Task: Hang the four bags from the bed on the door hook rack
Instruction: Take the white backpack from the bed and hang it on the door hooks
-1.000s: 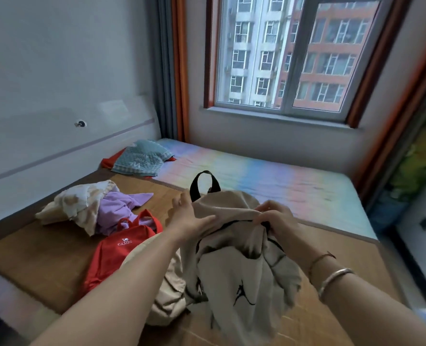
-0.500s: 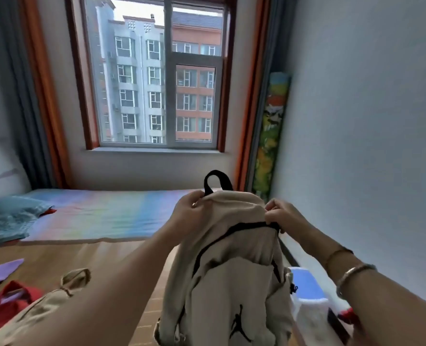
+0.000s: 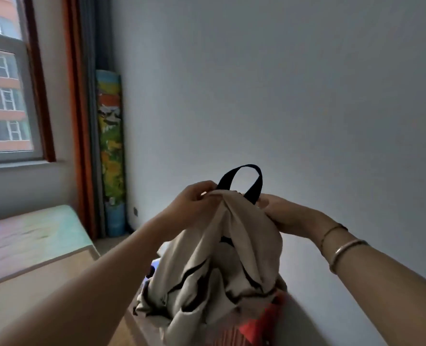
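A beige backpack (image 3: 222, 265) with black trim hangs in the air in front of me, lifted off the bed. Its black top loop (image 3: 242, 181) stands up between my hands. My left hand (image 3: 194, 203) grips the fabric at the top left of the backpack. On the other side, my right hand (image 3: 279, 213) pinches the top beside the loop, with bracelets on that wrist. The bed (image 3: 27, 243) lies at the lower left. The other bags and the door hook rack are out of view.
A plain grey wall (image 3: 281, 83) fills the right and centre. A rolled colourful mat (image 3: 111, 151) stands in the corner beside an orange curtain (image 3: 76, 116) and the window (image 3: 5, 91). Something red and blurred (image 3: 259, 325) sits low below the backpack.
My view has swung to the right, away from the bed and window toward the bare wall. Both hands have kept hold of the beige backpack and carried it along, off the bed.
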### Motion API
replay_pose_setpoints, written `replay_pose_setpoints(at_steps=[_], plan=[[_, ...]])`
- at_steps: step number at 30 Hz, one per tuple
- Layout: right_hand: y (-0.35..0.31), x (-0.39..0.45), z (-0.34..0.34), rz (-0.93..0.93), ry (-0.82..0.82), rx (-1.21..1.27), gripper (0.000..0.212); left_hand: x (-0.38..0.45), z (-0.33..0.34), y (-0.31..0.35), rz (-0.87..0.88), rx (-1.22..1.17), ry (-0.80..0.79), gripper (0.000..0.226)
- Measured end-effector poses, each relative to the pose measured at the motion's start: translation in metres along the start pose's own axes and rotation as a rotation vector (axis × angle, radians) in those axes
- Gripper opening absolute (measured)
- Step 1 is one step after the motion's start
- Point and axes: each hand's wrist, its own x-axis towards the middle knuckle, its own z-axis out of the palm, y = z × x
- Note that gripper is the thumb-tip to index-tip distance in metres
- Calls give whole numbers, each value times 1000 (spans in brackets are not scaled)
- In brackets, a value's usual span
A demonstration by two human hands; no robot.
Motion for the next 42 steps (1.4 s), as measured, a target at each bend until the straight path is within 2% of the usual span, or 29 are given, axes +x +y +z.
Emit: replay_pose_setpoints(at_steps=[4, 7, 8, 10, 13, 15, 16, 17, 19, 20, 21, 23, 25, 27, 30, 33, 35, 38, 40, 42], plan=[[26, -65, -68, 146, 43, -227, 27, 45, 90, 8, 38, -74, -137, 15], [53, -101, -113, 302, 170, -412, 25, 76, 150, 13, 65, -121, -239, 18], [64, -119, -131, 384, 209, -469, 30, 89, 177, 16, 69, -146, -287, 18], [83, -150, -156, 597, 185, -584, 51, 109, 216, 19, 64, -188, -350, 18], [110, -208, -185, 866, 74, -511, 86, 139, 286, 30, 65, -249, -478, 19], [122, -240, -198, 907, 87, -446, 83, 157, 329, 39, 86, -294, -576, 21], [125, -253, -203, 913, 170, -460, 70, 165, 347, 44, 98, -306, -633, 21], [124, -269, -209, 920, 325, -490, 51, 173, 368, 49, 111, -316, -705, 22], [118, -298, -224, 916, 661, -468, 15, 185, 396, 62, 154, -304, -834, 19], [110, -313, -232, 886, 872, -402, 8, 193, 413, 69, 185, -281, -931, 17], [100, -333, -237, 850, 1077, -320, 10, 196, 435, 79, 215, -251, -1044, 14], [74, -349, -244, 751, 1353, -268, 14, 196, 451, 85, 220, -174, -1155, 11], [54, -361, -241, 793, 1535, -358, 22, 195, 480, 100, 236, -137, -1280, 23], [45, -363, -236, 839, 1645, -384, 29, 193, 509, 123, 264, -212, -1321, 36], [39, -367, -241, 872, 1818, -247, 18, 177, 542, 160, 301, -283, -1485, 49], [25, -368, -255, 897, 1894, -53, 16, 153, 564, 189, 504, -210, -1669, 63], [15, -376, -266, 974, 1882, -178, 22, 139, 580, 209, 614, -232, -1647, 55], [5, -411, -276, 1011, 1893, -350, 33, 125, 614, 242, 639, -304, -1576, 37], [1, -440, -279, 974, 1871, -402, 36, 117, 632, 261, 553, -403, -1555, 25], [1, -476, -282, 859, 1832, -409, 40, 108, 655, 283, 430, -577, -1591, 21]])
